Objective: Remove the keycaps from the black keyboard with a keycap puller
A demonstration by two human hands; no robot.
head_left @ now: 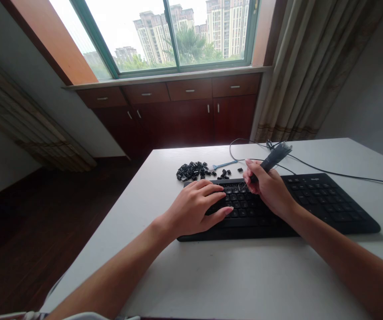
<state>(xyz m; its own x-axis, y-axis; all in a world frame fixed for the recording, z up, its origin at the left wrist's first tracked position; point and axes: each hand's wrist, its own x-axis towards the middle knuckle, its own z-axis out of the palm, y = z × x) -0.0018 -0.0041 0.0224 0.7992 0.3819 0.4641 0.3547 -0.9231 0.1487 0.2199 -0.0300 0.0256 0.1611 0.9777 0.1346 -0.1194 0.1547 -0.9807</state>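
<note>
Black keyboard (278, 209) mid-table (211, 275), keycap-pulling step in hand: left hand (194, 209) flat, fingers spread, pinning left end; right hand (269, 189) gripping puller tool (273, 159), tip at top rows. Pulled keycaps (193, 170) piled just behind kbd. Next, prob.: hook wire under cap, lift straight up w/ steady hold-down.

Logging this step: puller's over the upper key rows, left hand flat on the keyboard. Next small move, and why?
Probably lower the keycap puller in the right hand onto one keycap by its wire tip and lift. The left hand braces the keyboard, and pulled keycaps lie piled behind it.
</note>
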